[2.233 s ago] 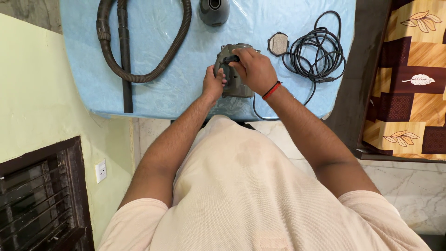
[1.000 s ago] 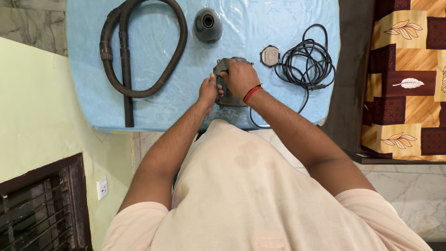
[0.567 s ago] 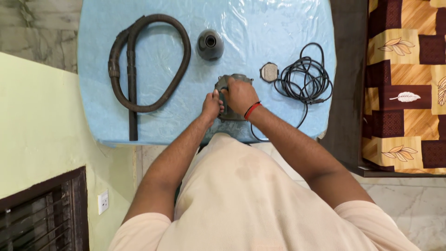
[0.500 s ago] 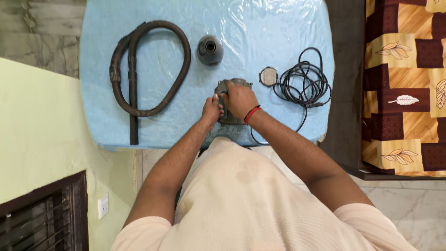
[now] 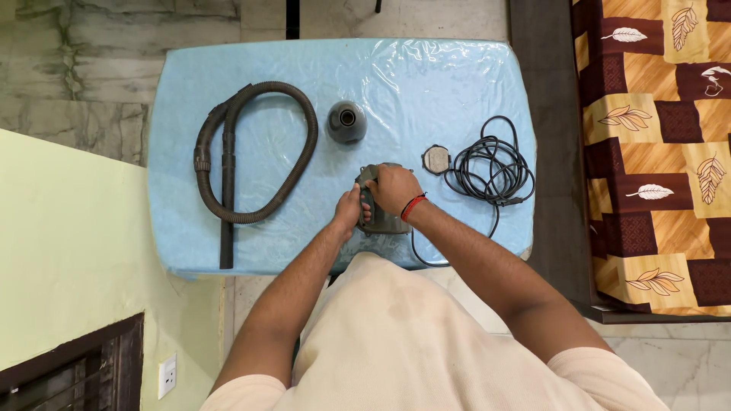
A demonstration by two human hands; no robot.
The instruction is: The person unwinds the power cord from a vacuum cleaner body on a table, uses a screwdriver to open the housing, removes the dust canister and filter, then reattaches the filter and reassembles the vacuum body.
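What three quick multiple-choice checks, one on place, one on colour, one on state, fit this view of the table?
1. Where does the looped hose lie?
A. Left part of the table
B. On the floor
C. Under the coiled cable

2. What colour is the table's cover?
A. Red
B. Light blue
C. Black

3. How is the grey motor unit held?
A. Untouched
B. By one hand only
C. By both hands

Answers:
1. A: it lies left of the grey cone piece.
2. B: the plastic-wrapped top is light blue.
3. C: left hand and right hand both grip it.
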